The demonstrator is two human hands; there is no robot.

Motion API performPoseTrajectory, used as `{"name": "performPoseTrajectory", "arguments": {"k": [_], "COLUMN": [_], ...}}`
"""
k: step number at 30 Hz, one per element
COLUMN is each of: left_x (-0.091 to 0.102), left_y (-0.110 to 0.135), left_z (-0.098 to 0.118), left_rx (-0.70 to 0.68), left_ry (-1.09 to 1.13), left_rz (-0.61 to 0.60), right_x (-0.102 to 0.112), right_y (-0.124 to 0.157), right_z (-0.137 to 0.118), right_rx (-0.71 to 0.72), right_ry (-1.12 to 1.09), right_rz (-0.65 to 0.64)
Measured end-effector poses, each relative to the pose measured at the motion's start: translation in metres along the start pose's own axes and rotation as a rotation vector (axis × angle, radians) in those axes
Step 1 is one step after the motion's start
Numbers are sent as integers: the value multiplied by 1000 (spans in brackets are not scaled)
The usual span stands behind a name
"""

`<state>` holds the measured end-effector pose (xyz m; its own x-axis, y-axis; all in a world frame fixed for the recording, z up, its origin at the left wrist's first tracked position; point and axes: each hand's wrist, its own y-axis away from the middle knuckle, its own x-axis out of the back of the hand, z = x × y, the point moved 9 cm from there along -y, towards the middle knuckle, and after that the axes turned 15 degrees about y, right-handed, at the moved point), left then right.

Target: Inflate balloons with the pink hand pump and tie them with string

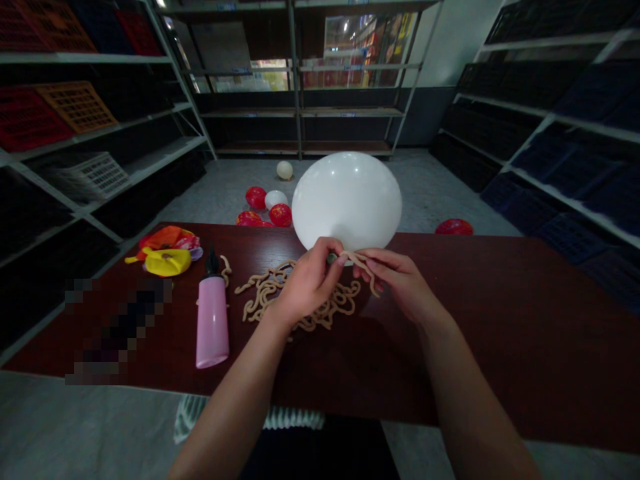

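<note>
A large inflated white balloon (347, 200) rises just beyond my hands at the table's far edge, its neck toward me. My left hand (310, 280) is closed in a pinch at the balloon's neck, where a tan cord (369, 275) crosses. From the right, my right hand (400, 277) is closed on that cord, whose loose end hangs beside its fingers. Fingers partly hide the neck and the exact grip. Under and left of my left hand lies a tangled pile of tan cords (267, 290).
On the dark red-brown table (500, 333) stand a pink hand pump (213, 323) and flat balloons, a yellow one (167, 262) in front. A blurred-out object (125, 327) lies at left. Red balloons (256, 198) rest on the floor. Shelves with crates (75, 107) line the sides.
</note>
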<state>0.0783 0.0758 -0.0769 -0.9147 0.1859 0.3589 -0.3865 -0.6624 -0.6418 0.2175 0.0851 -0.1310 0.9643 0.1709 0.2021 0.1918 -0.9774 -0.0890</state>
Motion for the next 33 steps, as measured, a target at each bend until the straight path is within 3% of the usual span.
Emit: {"name": "performPoseTrajectory", "arguments": {"k": [5, 10, 15, 21, 25, 33], "left_x": [-5, -8, -4, 2, 4, 5], "left_y": [1, -1, -3, 0, 1, -4], "left_z": [-3, 3, 4, -12, -19, -13], "left_rx": [22, -20, -25, 172, 216, 155], "left_ry": [-25, 69, 253, 298, 365, 504], "left_rz": [-53, -66, 25, 152, 223, 234], "right_x": [-8, -11, -18, -24, -32, -18], "right_y": [3, 4, 4, 5, 7, 8], "right_z": [11, 8, 0, -5, -8, -9], "right_rx": [-165, -167, -86, -17, -1, -12], "right_ry": [-202, -347, -268, -139, -122, -185], "right_rz": [-37, 7, -63, -122, -162, -20]}}
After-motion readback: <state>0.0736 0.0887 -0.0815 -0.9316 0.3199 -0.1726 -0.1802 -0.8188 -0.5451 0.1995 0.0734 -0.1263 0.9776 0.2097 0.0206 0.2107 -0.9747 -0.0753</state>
